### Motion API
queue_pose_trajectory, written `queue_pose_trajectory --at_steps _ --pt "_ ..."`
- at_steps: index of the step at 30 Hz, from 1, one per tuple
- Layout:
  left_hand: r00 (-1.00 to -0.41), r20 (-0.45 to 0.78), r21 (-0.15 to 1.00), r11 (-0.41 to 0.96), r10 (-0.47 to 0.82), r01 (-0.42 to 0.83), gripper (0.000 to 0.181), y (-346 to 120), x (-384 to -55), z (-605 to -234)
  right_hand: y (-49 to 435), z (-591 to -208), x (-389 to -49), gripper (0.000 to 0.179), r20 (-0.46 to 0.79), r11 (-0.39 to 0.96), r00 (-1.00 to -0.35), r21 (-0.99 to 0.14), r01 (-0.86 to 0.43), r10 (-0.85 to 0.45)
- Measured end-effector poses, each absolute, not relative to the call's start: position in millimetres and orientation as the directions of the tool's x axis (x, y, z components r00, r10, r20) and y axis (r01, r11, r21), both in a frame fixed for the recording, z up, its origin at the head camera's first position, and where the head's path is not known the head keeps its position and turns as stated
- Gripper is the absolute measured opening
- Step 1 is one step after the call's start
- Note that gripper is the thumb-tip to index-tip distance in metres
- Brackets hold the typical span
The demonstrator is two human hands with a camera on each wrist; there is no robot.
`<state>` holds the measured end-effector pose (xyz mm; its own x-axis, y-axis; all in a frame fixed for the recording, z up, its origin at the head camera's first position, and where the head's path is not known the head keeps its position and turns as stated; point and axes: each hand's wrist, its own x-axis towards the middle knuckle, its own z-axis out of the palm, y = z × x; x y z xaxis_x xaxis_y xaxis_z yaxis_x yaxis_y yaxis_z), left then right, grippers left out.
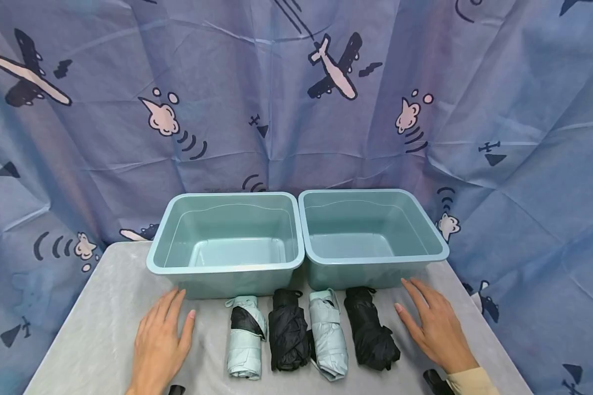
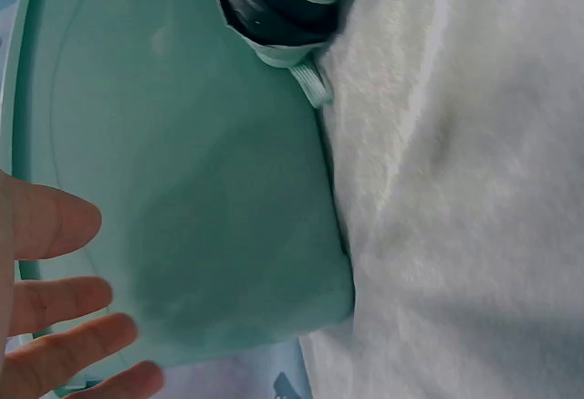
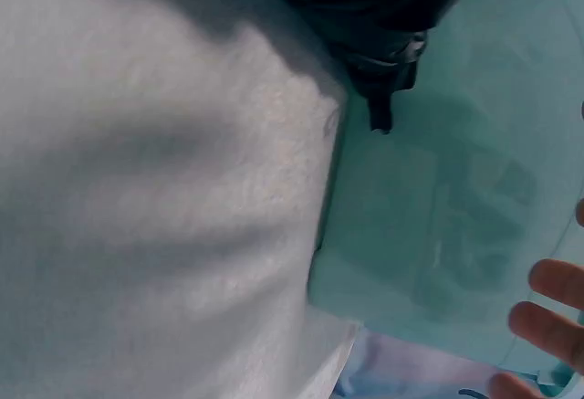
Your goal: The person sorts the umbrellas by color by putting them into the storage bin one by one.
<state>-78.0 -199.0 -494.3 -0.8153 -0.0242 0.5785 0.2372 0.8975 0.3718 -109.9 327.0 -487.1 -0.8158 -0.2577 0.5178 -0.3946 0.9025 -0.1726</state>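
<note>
Several folded umbrellas lie in a row between my hands. From the left they are a pale green umbrella (image 1: pixel 244 345) with a black patch, a black umbrella (image 1: pixel 289 332), a pale grey-green umbrella (image 1: pixel 328 334) and another black umbrella (image 1: pixel 371 329). My left hand (image 1: pixel 160 337), fingers extended, is left of the row and holds nothing. On the other side my right hand (image 1: pixel 437 323) is likewise empty, its fingers pointing toward the right bin. In the left wrist view, the pale umbrella's wrist strap (image 2: pixel 310 81) shows against the bin wall.
Two green plastic bins, a left bin (image 1: pixel 227 269) and a right bin (image 1: pixel 375 259), stand side by side behind the umbrellas. They sit on a table with a whitish cloth (image 1: pixel 99 307). A blue curtain (image 1: pixel 217 109) printed with airplanes hangs behind.
</note>
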Motion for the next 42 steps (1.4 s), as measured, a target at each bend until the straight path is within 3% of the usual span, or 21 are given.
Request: queue_pose_trajectory --at_steps 6,12,19,24,28,32,37,42 --pt "-0.849 0.517 0.480 0.857 -0.107 0.184 0.036 -196 -77 -492 322 -484 -105 0.055 0.494 0.902 -0.847 -0.246 -0.355 -0.199" --pt "-0.861 0.441 0.632 0.769 -0.254 0.097 0.026 -204 -78 -487 316 -481 -100 0.053 0.344 0.870 -0.931 -0.414 -0.267 -0.122" --pt "-0.786 0.372 0.765 0.643 -0.494 -0.042 0.029 -227 -95 -472 312 -479 -102 0.059 0.153 0.809 -0.981 -0.556 -0.188 -0.123" --pt "-0.762 0.352 0.828 0.561 -0.544 -0.018 0.034 -244 -108 -459 313 -480 -102 0.066 0.036 0.785 -0.992 -0.608 -0.118 -0.121" --pt "-0.797 0.310 0.884 0.466 -0.518 0.041 0.038 -253 -123 -449 315 -483 -103 0.068 -0.020 0.764 -0.992 -0.640 -0.084 -0.125" --pt "-0.873 0.236 0.937 0.339 -0.426 0.088 0.045 -259 -140 -441 315 -485 -103 0.070 -0.071 0.748 -0.989 -0.662 -0.053 -0.133" --pt "-0.966 0.119 0.958 0.282 -0.230 0.051 0.059 -265 -159 -436 315 -488 -104 0.072 -0.107 0.736 -0.983 -0.676 -0.038 -0.150" --pt "-0.991 0.032 0.971 0.239 -0.131 0.000 0.064 -270 -177 -434 313 -491 -106 0.073 -0.128 0.731 -0.977 -0.681 -0.038 -0.170"
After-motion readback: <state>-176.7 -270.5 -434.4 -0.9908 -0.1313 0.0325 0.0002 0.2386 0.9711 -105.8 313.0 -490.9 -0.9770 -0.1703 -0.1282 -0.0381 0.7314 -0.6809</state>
